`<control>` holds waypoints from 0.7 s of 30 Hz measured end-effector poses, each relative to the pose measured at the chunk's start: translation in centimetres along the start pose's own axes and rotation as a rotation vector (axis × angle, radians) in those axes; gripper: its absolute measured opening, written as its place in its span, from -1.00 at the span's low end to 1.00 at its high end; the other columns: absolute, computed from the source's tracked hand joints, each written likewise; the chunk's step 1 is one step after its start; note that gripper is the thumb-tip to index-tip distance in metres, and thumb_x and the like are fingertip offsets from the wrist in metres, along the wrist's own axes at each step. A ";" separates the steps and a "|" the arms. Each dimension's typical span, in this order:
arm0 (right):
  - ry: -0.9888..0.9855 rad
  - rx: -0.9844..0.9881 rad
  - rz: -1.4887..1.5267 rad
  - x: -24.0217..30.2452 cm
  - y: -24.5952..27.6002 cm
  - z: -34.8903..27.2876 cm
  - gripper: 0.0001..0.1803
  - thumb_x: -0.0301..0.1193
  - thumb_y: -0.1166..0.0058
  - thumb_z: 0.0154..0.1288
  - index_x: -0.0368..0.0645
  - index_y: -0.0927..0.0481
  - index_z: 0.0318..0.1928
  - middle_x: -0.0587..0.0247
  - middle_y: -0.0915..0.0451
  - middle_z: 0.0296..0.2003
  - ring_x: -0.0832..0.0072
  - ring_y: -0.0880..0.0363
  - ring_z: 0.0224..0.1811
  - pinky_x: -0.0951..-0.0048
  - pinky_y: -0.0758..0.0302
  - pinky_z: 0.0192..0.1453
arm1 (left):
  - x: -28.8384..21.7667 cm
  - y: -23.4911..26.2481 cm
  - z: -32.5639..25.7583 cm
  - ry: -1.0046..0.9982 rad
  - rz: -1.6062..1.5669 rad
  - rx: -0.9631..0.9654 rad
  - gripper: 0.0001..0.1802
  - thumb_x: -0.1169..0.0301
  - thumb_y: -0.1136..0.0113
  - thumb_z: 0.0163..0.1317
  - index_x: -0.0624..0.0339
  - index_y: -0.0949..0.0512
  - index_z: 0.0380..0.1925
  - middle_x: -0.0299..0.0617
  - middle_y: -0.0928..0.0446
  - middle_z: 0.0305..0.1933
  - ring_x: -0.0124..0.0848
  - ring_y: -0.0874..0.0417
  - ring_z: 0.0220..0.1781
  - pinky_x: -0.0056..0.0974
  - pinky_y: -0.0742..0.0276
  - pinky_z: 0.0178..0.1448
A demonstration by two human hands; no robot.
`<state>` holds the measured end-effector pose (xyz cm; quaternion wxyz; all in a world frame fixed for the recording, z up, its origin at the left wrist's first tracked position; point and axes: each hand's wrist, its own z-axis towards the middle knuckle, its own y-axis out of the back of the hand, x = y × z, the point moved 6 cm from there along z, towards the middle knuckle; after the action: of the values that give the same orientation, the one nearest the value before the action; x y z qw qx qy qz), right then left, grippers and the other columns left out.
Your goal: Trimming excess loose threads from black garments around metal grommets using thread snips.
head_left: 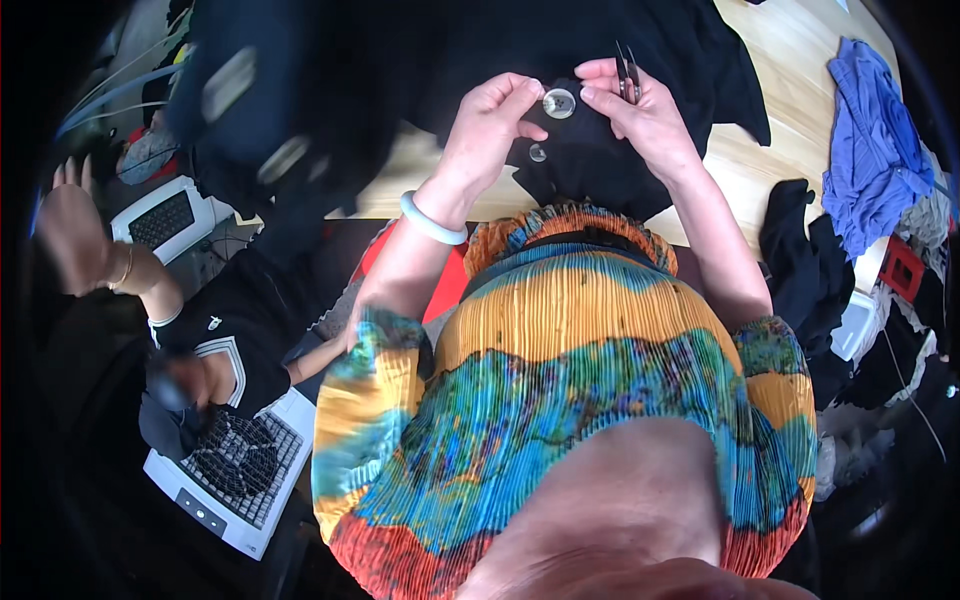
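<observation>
My left hand [493, 125] is closed, with thumb and forefinger pinching the left edge of a pale round button [559, 103] that has a dark centre. My right hand [642, 112] is closed on small dark thread snips [627, 75], their blades pointing away from me. Its thumb and fingers come close to the button's right side; whether they touch it I cannot tell. Under both hands spreads a black garment [480, 45]. A smaller round button [538, 152] lies on the dark cloth just below the left fingertips.
A light wooden table [795, 75] carries the garment. Blue-violet cloth [868, 150] hangs at the right, near a dark cloth [795, 250] and a red box [902, 268]. To my left is another person [255, 310], one hand [75, 230] raised and blurred, beside blurred dark fabric.
</observation>
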<state>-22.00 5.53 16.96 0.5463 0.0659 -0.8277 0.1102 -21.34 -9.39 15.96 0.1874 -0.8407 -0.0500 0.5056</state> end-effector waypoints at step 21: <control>-0.315 0.133 0.325 -1.5 -3.2 -4.4 -0.68 -0.21 0.19 0.30 -0.23 -0.44 -0.21 0.47 -0.36 -0.57 0.77 -0.15 -0.67 0.76 -0.12 -0.62 | 0.8 -2.2 -0.2 0.039 -0.427 -0.007 -0.90 0.45 0.13 0.25 0.27 -0.30 -0.36 -0.15 -0.41 -0.31 -0.41 -0.47 -0.27 -0.28 -0.44 -0.17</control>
<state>-16.78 3.58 17.63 0.3800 -0.0161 -0.8933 0.2394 -20.52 -7.19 16.14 0.2883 -0.8212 -0.2254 0.4379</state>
